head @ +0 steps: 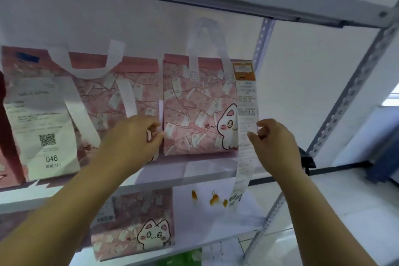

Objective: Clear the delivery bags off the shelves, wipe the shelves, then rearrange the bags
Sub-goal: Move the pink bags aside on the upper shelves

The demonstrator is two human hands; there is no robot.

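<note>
Plainly both hands are on one bag. The left hand (133, 136) has its fingers curled and pinches the left edge of the pink cat-print delivery bag (194, 112). The right hand (274, 142) pinches the bag's right edge, its thumb lying on the long narrow white receipt (246, 101) fixed there. The bag stands upright on the grey metal shelf (164, 184), just beside a second pink delivery bag (97, 93) on its left.

I judge it is either being taken off or being set in place (I cannot tell which). The main risk is the narrow receipt: its tail hangs past the shelf lip and could snag or tear as the bag moves. The tall white handles could also catch the shelf above, and the neighbouring bag might be dragged along.

Readable writing: "046" and a QR code on the wide white receipt (41, 127) of the second bag. The narrow receipt's print is too blurred to read.
</note>
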